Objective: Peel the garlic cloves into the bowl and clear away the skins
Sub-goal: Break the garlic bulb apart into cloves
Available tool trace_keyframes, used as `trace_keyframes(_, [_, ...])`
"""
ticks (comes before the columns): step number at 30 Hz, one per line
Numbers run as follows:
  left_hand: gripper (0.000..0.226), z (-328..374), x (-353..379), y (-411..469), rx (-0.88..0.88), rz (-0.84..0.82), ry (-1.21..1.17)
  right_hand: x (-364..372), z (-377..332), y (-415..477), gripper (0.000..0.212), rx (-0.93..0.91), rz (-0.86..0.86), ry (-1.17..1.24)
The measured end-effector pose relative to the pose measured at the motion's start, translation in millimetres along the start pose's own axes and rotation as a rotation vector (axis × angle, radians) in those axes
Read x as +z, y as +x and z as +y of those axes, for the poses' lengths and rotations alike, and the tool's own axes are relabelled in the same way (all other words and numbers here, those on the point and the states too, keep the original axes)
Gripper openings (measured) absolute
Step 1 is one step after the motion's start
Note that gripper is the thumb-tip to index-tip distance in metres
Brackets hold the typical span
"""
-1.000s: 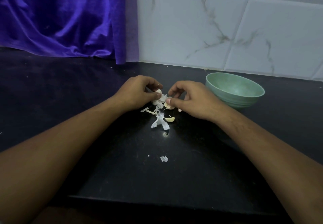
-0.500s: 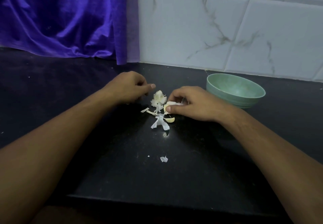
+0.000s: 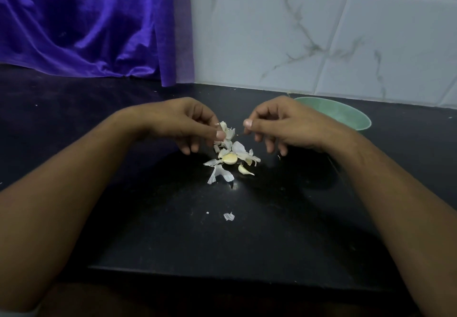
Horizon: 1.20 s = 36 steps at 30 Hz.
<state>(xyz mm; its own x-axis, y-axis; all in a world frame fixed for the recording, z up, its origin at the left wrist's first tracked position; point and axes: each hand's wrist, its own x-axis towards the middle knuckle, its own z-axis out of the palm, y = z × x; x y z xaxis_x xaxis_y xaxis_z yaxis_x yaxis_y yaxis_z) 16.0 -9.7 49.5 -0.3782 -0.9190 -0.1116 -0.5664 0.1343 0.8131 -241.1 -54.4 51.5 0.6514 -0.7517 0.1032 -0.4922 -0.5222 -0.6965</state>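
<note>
The left hand (image 3: 183, 123) is pinching a white papery garlic piece (image 3: 226, 131), peeling it. The right hand (image 3: 284, 126) is pinching too; what, I cannot tell. Mid-frame, pale peeled garlic cloves (image 3: 230, 159) are lying outside the green round bowl (image 3: 346, 116).

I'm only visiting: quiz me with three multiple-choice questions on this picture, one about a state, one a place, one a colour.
1. The left hand is: A lying flat; B pinching a papery garlic piece; C an empty fist.
2. The bowl sits: A behind the right hand; B left of the left hand; C at the near edge.
3. The cloth is: A red; B yellow; C purple.
Answers: 1B, thumb and forefinger close on it; 2A, its rim shows beyond the knuckles; 3C, the back-left drape is purple.
</note>
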Motion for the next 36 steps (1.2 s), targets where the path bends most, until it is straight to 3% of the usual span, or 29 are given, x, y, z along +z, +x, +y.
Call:
trace_keyframes(4, [0.036, 7.8, 0.1, -7.8, 0.056, -0.167, -0.055, -9.0, -3.3, -6.2, 0.031, 0.061, -0.044, 0.050])
trace_keyframes(12, [0.022, 30.4, 22.5, -19.8, -0.009, -0.634, -0.069, -7.0, -11.5, -9.9, 0.026, 0.075, -0.105, 0.137])
trace_keyframes(16, [0.031, 29.3, 34.3, -15.4, -0.025, -0.753, -0.080, -9.6, -11.8, -11.0, 0.027, 0.070, -0.057, 0.175])
trace_keyframes(20, [0.035, 27.0, 33.8, -11.3, 0.017, -0.600, -0.122, -13.7, -9.7, -9.9, 0.028, 0.046, 0.062, 0.138])
trace_keyframes(26, [0.035, 23.1, 28.4, -8.2, 0.099, -0.320, -0.200, -15.5, -8.6, -10.2, 0.016, 0.048, 0.101, -0.038])
trace_keyframes(28, [0.033, 23.8, 23.6, -8.5, 0.126, -0.202, -0.236, -16.4, -9.3, -11.6, 0.016, 0.064, 0.039, -0.059])
trace_keyframes(32, [0.040, 16.3, 10.2, -5.7, 0.115, 0.023, -0.050, -9.6, -13.6, -13.3, 0.055, 0.155, -0.184, -0.035])
trace_keyframes(36, [0.047, 10.4, 15.2, -2.1, -0.010, -0.060, 0.151, 11.5, -11.4, -7.5, 0.034, 0.103, -0.231, -0.120])
